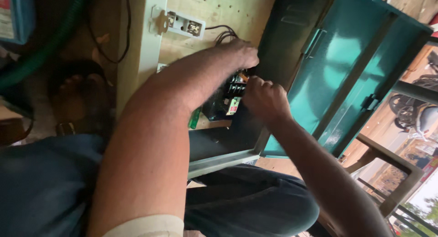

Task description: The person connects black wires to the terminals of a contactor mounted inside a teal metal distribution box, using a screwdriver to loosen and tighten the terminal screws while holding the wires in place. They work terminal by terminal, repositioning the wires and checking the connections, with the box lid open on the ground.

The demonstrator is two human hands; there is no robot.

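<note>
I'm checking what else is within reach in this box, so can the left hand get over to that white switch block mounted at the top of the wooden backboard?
Probably yes. The left hand is at the black wires, close beside the white switch block, with bare wooden backboard between them and nothing blocking.

The open cabinet door (356, 77) is glossy teal painted metal, smooth and catching light. The backboard (214, 9) inside looks like matt, rough pale wood. The black switch block (230, 93) under both hands seems hard plastic. The trousers (246, 200) are dull dark cloth.
</note>
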